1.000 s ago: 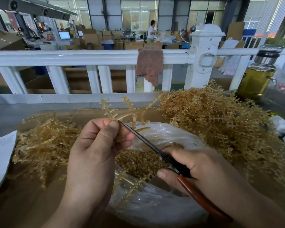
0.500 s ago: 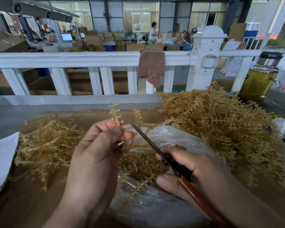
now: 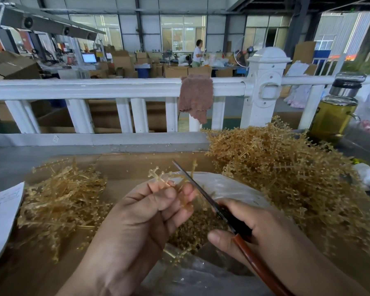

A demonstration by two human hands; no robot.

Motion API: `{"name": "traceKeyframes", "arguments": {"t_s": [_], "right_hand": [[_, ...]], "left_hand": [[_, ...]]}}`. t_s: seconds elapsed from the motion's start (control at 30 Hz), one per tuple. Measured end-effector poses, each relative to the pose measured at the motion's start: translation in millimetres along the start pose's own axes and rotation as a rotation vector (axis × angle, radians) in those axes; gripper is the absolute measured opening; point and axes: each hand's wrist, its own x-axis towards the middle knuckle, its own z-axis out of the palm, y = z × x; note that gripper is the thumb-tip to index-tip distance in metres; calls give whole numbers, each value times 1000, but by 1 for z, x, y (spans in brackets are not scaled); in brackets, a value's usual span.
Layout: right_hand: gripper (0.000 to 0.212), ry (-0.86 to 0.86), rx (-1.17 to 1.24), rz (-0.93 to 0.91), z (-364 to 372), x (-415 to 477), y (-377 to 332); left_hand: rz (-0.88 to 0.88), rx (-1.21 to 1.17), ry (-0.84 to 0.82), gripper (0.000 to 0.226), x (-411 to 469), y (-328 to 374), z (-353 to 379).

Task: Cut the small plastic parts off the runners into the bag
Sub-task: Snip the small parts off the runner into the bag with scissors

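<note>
My left hand (image 3: 143,212) pinches an amber plastic runner (image 3: 158,177) above the clear plastic bag (image 3: 233,186), its branches sticking up past my fingertips. My right hand (image 3: 254,229) grips scissors (image 3: 203,193) with red-brown handles; the dark blades point up and left, right beside the runner at my left fingertips. Inside the bag lies a heap of small cut parts (image 3: 192,229). A big pile of runners with parts (image 3: 286,178) sits at the right. A flatter pile of bare runners (image 3: 60,201) lies at the left.
Brown cardboard (image 3: 124,165) covers the table. A white paper sheet (image 3: 0,216) lies at the left edge. A white railing (image 3: 94,88) with a brown cloth (image 3: 195,97) runs behind. A glass bottle of yellow liquid (image 3: 333,112) stands at the back right.
The runner in my left hand has been turned and sits lower, with fewer branches showing above my fingers. The scissor blades stay next to it, tips now a little higher.
</note>
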Motion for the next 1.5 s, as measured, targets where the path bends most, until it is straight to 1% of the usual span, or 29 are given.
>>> {"name": "traceKeyframes", "arguments": {"t_s": [0.03,0.07,0.2,0.3,0.43,0.47,0.5,0.57,0.63,0.7,0.77,0.8,0.83,0.9,1.0,1.1,1.33,1.43,1.5], "right_hand": [[67,-6,6,1,0,0,0],[63,-14,6,-2,-1,1,1],[56,-65,-15,-12,-3,1,2],[61,-103,-10,-16,-4,0,2],[65,-115,-33,-48,-3,-1,3],[65,-117,-43,-55,-3,-1,3],[65,-116,-50,-65,-3,-1,4],[68,-100,-71,-98,-4,-1,5],[75,-69,-105,-133,-6,-1,8],[77,-36,-138,-154,-5,-1,10],[67,-7,-156,-155,-4,-2,10],[65,2,-162,-156,-4,-3,11],[67,9,-170,-162,-4,-3,11],[71,23,-196,-173,-4,-3,12],[67,84,-209,-197,-5,-4,11],[67,110,-219,-213,-5,-4,10],[67,142,-174,-244,-4,-4,7],[67,159,-206,-235,-5,-6,5],[69,152,-221,-220,-5,-7,4]], "left_hand": [[9,-23,0,53,0,-1,0],[19,-43,7,59,0,-1,-1],[79,2,-1,55,-2,1,-1],[131,-2,-9,54,-2,1,-1],[146,-22,39,63,0,2,-3],[146,-17,35,60,0,2,-3],[144,-8,27,52,-1,3,-3],[145,2,17,26,-3,3,-1],[163,22,29,11,-4,4,0],[181,50,49,11,-5,5,1],[199,84,74,12,-5,5,1],[212,105,80,9,-5,4,1],[228,128,80,6,-5,4,1],[273,184,74,9,-5,3,1],[334,239,88,7,-4,2,0],[378,280,116,12,-5,0,-1],[434,348,171,19,-8,-3,3],[454,378,183,21,-8,-3,3],[476,403,204,26,-9,-3,3]]}}
